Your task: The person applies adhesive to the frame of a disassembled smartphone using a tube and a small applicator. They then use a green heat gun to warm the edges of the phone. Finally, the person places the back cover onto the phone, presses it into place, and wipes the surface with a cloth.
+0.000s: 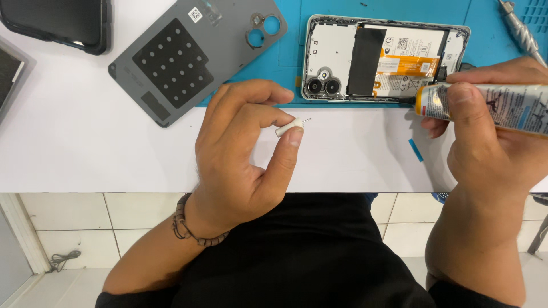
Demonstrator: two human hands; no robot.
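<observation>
Pinching white cap (288, 127) in left hand (240, 154), clear of nozzle; right hand (485, 137) clamped on glue tube (502, 105), tip at open phone (382, 57) edge.

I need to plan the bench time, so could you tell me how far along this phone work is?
Done: the grey back cover is off and lies beside the opened phone, battery exposed. In hand: the right hand holds a glue tube with its tip at the phone's lower edge; the left hand pinches the small white cap. Left: the cover is not yet back on.
</observation>
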